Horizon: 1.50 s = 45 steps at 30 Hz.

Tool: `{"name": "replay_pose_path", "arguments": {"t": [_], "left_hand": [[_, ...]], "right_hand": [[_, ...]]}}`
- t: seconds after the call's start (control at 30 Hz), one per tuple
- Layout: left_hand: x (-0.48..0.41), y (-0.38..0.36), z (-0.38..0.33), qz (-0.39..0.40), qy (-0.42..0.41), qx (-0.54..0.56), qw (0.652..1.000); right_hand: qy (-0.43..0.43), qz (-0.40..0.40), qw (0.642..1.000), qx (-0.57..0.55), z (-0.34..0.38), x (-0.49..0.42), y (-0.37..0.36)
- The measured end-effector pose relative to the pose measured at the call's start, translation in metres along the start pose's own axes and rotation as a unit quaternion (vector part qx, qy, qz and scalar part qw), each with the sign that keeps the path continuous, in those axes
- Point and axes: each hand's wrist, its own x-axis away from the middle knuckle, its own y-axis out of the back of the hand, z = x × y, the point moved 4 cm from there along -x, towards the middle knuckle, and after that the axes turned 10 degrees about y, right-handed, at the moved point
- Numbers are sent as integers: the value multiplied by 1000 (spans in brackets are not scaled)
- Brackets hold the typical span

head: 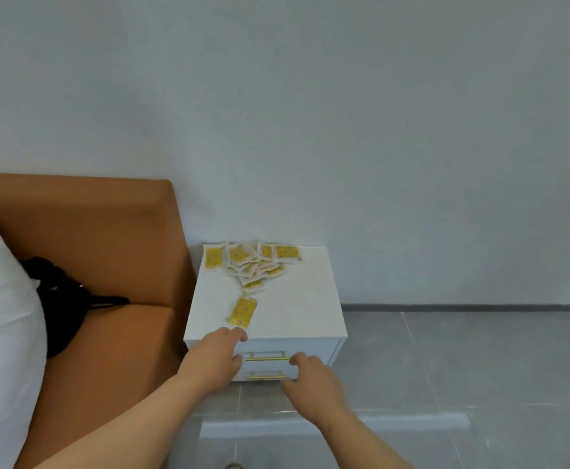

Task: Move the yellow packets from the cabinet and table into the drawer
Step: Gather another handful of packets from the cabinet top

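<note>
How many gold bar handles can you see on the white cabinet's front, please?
2. The upper gold bar handle lies between the left hand and right hand; the lower gold bar handle is directly beneath, its right end hidden.

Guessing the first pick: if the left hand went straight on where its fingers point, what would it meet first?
Likely the lone yellow packet just beyond the left hand on the cabinet top.

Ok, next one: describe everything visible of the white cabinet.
The white cabinet, smooth and boxy, stands upright on the grey floor against the wall, beside an orange bed. Its front has two shut drawers with gold bar handles. On top, yellow packets heap at the back, one lone packet nearer. The left hand touches its front edge; the right hand is by the handles.
</note>
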Motion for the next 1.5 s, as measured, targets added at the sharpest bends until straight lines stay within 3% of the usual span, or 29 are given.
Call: {"name": "replay_pose_path", "arguments": {"t": [0.23, 0.47, 0.7, 0.8, 1.0, 1.07, 1.23, 1.33, 1.4, 1.5], "left_hand": [[-146, 36, -4, 31, 28, 4, 999], [-280, 29, -1, 20, 69, 29, 997], [-377, 7, 18, -26, 109, -33, 993], [-414, -10, 36, 21, 158, -65, 985], [-455, -52, 72, 137, 225, -12, 965], [-455, -59, 75, 115, 216, -11, 970], [-438, -61, 65, -24, 127, 40, 991], [-430, -63, 62, -77, 80, 57, 992], [-426, -60, 63, -100, 51, 52, 992], [-417, -58, 62, -76, 14, 47, 996]], "right_hand": [[6, 32, 999, -6, 0, -146, 48], [30, 74, 996, 38, -24, -299, 77], [32, 76, 993, 85, -40, -408, 75], [20, 88, 989, 119, -46, -451, 65], [17, 149, 973, 173, -58, -516, 28], [22, 160, 971, 176, -62, -524, 21], [66, 96, 976, 183, -70, -512, 17], [141, -4, 974, 177, -71, -500, 16], [171, -59, 968, 175, -78, -495, 18], [190, -46, 967, 166, -83, -486, 15]]}}
